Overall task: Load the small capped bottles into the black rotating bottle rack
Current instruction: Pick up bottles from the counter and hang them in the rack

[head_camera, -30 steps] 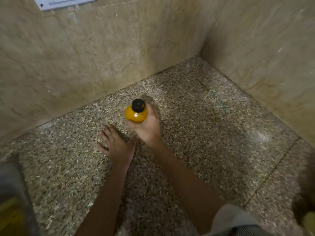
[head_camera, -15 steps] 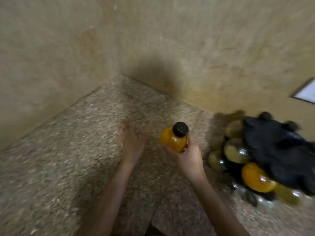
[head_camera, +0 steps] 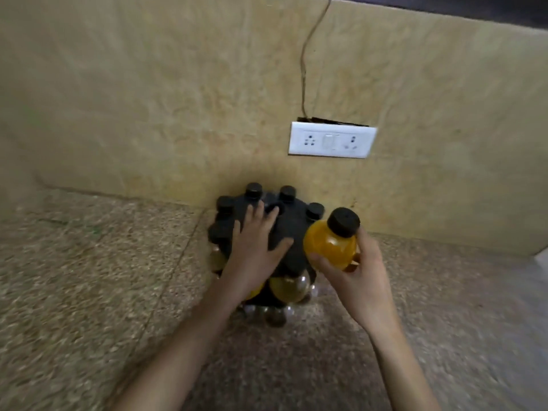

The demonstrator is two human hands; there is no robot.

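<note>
The black rotating bottle rack (head_camera: 292, 226) stands on the speckled floor against the wall, seen from above. Several black-capped bottles (head_camera: 287, 192) ring its top, and more bottles of yellowish liquid (head_camera: 289, 287) show lower down at its front. My left hand (head_camera: 255, 247) lies flat on the rack's top with fingers spread. My right hand (head_camera: 360, 280) holds an orange bottle with a black cap (head_camera: 332, 246) upright, just right of the rack and level with its top.
A tan stone wall (head_camera: 178, 99) rises directly behind the rack. A white socket plate (head_camera: 332, 140) is fixed to it above the rack, with a thin cable running upward. Speckled floor (head_camera: 89, 277) spreads to the left and right.
The view has swung right from the bare corner to the rack. My right hand carried the orange bottle up beside it, and my left hand left the floor and landed on the rack's top.
</note>
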